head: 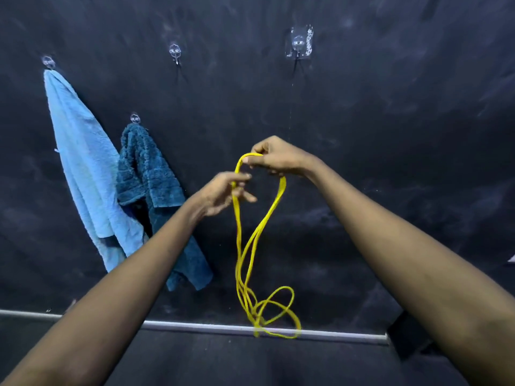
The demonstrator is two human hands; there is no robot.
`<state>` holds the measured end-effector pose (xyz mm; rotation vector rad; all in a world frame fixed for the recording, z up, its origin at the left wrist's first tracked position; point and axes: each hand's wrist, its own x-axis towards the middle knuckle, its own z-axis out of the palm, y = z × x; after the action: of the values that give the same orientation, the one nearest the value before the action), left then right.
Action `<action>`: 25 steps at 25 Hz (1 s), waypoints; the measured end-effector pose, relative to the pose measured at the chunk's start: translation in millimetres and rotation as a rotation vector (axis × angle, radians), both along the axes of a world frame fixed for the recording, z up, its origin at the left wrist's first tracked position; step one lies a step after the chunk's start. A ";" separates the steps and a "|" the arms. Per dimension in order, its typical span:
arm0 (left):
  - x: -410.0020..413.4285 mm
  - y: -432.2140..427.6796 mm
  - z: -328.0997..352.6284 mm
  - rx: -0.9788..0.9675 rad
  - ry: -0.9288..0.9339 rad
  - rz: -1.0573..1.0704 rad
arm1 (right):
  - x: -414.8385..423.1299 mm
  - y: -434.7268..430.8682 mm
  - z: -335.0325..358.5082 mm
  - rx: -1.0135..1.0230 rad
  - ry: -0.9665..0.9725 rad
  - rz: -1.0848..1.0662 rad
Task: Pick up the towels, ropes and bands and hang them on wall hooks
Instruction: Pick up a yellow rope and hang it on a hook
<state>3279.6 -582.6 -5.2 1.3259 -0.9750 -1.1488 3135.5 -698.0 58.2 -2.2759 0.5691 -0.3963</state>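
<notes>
Left hand (225, 195) pinches one strand and right hand (278, 160) pinches the top loop of the rope (237, 232), which dangles mid-wall with its tail tangled down at the rail (195, 327). A slack pinch or that tangle snagging could drop it! Left of the rope, pale towel (80, 162) and dark towel (150, 174) fill two hooks; above it, left hook (175, 52) and right hook (298, 45) hang bare, nothing between.

We are holding the yellow rope (252, 246): right hand (278, 160) pinching its top loop, left hand (225, 193) gripping a strand at eight o'clock.
</notes>
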 end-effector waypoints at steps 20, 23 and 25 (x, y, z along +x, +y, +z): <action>96.3 15.7 72.3 -0.182 0.058 0.266 | -60.7 31.2 -149.2 -0.246 0.385 -0.028; 66.8 12.6 56.6 -0.071 -0.022 0.110 | -21.5 64.1 -77.3 -0.443 0.170 0.137; 45.4 15.1 50.7 -0.042 0.019 -0.022 | -1.3 71.2 -38.6 -0.453 0.007 0.175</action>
<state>3325.0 -567.5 45.5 1.2717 -0.9971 -1.1498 3134.1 -626.7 19.6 -2.7348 0.2983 -0.4668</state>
